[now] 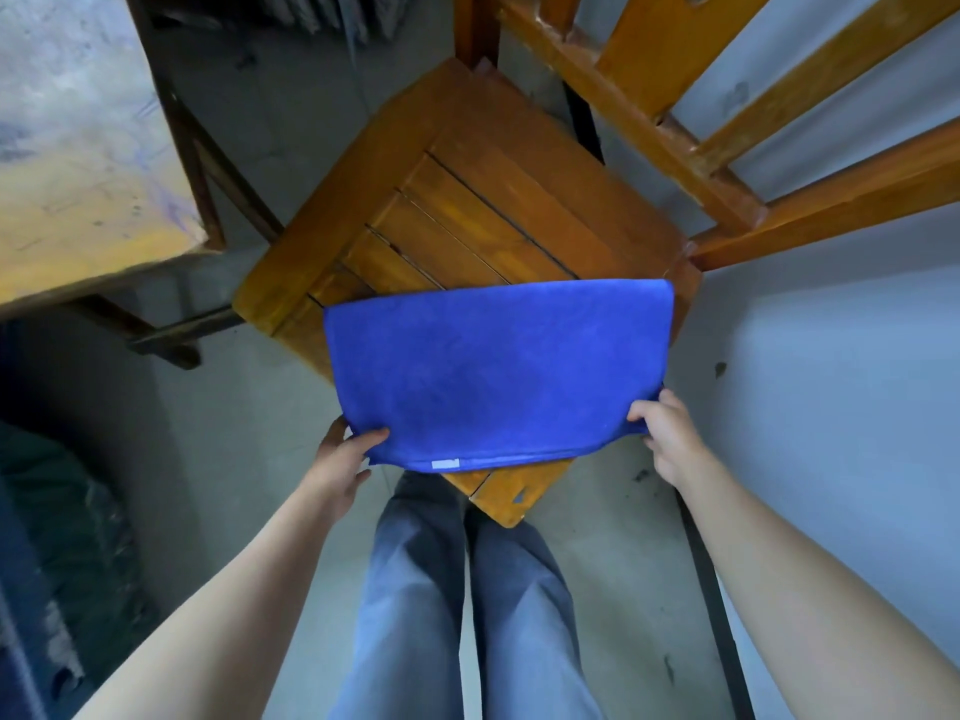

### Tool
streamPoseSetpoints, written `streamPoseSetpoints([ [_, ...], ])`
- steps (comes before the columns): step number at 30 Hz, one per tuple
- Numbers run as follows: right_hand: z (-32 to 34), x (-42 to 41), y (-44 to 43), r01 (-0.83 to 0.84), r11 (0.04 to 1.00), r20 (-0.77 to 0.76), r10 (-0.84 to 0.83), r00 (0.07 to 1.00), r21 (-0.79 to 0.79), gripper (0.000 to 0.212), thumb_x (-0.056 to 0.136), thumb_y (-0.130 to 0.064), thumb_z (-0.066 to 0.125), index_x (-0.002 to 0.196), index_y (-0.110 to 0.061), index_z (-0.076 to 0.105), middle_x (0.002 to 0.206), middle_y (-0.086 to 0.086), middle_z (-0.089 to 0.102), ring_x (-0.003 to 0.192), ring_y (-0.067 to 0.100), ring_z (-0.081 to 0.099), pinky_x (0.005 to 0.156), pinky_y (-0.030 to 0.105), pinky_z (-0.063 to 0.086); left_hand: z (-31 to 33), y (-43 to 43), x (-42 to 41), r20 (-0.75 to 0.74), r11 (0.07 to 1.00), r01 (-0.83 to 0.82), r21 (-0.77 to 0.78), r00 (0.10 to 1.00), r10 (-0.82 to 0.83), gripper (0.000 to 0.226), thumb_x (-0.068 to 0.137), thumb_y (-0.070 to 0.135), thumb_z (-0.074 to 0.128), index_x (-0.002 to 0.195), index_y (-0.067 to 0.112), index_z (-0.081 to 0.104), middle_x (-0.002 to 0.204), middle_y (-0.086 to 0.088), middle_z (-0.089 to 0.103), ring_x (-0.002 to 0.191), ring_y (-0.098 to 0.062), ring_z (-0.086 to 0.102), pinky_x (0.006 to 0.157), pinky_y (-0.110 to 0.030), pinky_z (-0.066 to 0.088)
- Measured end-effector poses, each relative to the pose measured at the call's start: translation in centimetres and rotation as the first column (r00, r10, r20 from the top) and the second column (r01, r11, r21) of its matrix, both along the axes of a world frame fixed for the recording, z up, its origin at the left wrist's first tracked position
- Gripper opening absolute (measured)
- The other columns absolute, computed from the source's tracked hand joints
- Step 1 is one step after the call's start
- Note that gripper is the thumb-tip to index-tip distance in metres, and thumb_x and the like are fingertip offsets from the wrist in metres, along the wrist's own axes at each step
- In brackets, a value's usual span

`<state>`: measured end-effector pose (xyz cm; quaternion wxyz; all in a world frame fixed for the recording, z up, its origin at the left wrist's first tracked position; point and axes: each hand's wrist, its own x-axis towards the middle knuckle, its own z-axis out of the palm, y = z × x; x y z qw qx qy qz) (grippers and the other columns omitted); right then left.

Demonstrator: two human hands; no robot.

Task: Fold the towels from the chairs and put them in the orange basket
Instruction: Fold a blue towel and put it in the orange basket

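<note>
A blue towel (493, 371), folded double with a small white label at its near edge, lies across the near part of a wooden chair seat (467, 200). My left hand (343, 459) pinches the towel's near left corner, thumb on top. My right hand (665, 428) pinches the near right corner the same way. Both near corners are lifted slightly off the seat. The orange basket is not in view.
The chair's slatted backrest (727, 122) rises at the upper right. A worn wooden table (78, 148) stands at the upper left. My legs in grey trousers (467, 615) are right below the chair. Grey concrete floor lies around, with a dark heap (52, 537) at the lower left.
</note>
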<state>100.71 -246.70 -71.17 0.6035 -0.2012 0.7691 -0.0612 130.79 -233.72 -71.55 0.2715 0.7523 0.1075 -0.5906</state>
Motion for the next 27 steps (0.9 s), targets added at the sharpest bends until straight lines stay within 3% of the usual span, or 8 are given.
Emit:
streamPoseSetpoints([
  [4,0.3,-1.3,0.0,-0.005,1.0,-0.068,0.007,0.998,0.03,0.015,0.082,0.0,0.053,0.079,-0.015,0.051,0.073,0.004,0.057,0.068,0.019,0.05,0.062,0.025,0.036,1.0,0.1,-0.3,0.126,0.999,0.05,0.007,0.991,-0.051,0.021,0.087,0.007,0.06,0.106,0.012,0.053,0.106,-0.007,0.061,0.086,-0.021,0.059,0.071,-0.029,0.047],
  [13,4.6,-4.6,0.1,0.288,0.94,0.016,-0.29,0.957,-0.182,0.024,0.088,0.0,0.054,0.071,-0.016,0.052,0.05,-0.012,0.065,0.051,0.002,0.06,0.053,0.02,0.049,4.6,0.3,-2.4,0.259,0.974,0.202,-0.104,0.951,-0.17,0.004,0.093,0.009,0.053,0.094,0.009,0.057,0.081,-0.001,0.06,0.063,-0.006,0.058,0.053,-0.019,0.051],
  [15,5.5,-5.0,-0.1,0.366,0.9,0.012,-0.374,0.927,-0.236,0.026,0.089,0.0,0.052,0.068,-0.016,0.047,0.051,-0.009,0.064,0.059,0.009,0.059,0.05,0.019,0.05,5.1,-0.2,-3.6,0.257,0.968,0.209,-0.139,0.952,-0.169,0.004,0.092,0.008,0.053,0.094,0.01,0.057,0.08,-0.001,0.061,0.056,0.0,0.06,0.047,-0.013,0.049],
  [18,5.8,-4.6,0.5,0.285,0.931,-0.072,-0.308,0.949,-0.228,0.024,0.09,-0.003,0.053,0.07,-0.015,0.047,0.071,0.002,0.058,0.066,0.012,0.053,0.051,0.021,0.051,5.0,-0.7,-5.0,0.3,0.968,0.236,-0.088,0.933,-0.2,0.018,0.091,0.006,0.052,0.11,0.007,0.054,0.095,-0.012,0.06,0.071,-0.017,0.059,0.055,-0.019,0.049],
  [20,5.6,-4.3,0.7,0.201,0.946,-0.16,-0.246,0.956,-0.253,0.023,0.088,-0.004,0.056,0.069,-0.014,0.049,0.073,0.004,0.054,0.066,0.015,0.052,0.057,0.024,0.048,4.6,-0.4,-5.6,0.393,0.914,0.403,0.034,0.836,-0.383,0.039,0.088,0.007,0.053,0.127,0.007,0.047,0.111,-0.015,0.055,0.092,-0.028,0.055,0.076,-0.029,0.045],
  [22,5.9,-3.5,0.6,0.066,0.944,-0.301,-0.169,0.938,-0.323,0.016,0.083,-0.005,0.059,0.07,-0.011,0.051,0.071,0.004,0.051,0.071,0.022,0.052,0.062,0.031,0.043,4.6,-0.1,-5.9,0.504,0.777,0.61,0.159,0.627,-0.595,0.052,0.085,0.009,0.055,0.135,0.009,0.04,0.13,-0.017,0.046,0.115,-0.035,0.045,0.093,-0.038,0.039],
  [25,8.0,-0.8,0.8,-0.251,0.885,-0.498,0.025,0.867,-0.392,0.006,0.08,-0.009,0.059,0.084,-0.009,0.054,0.074,0.001,0.052,0.078,0.022,0.05,0.071,0.035,0.041,5.0,0.2,-6.0,0.679,0.464,0.848,0.255,0.185,-0.711,0.055,0.076,0.005,0.066,0.128,0.002,0.05,0.135,-0.022,0.046,0.119,-0.044,0.044,0.091,-0.048,0.043],
  [27,10.2,2.5,1.4,-0.422,0.795,-0.554,0.132,0.822,-0.435,0.009,0.08,-0.01,0.06,0.088,-0.009,0.055,0.08,0.003,0.054,0.077,0.022,0.049,0.071,0.032,0.038,4.7,0.1,-5.5,0.738,0.359,0.898,0.254,0.06,-0.672,0.052,0.072,0.003,0.071,0.121,-0.001,0.056,0.134,-0.024,0.05,0.119,-0.045,0.049,0.087,-0.05,0.047],
])
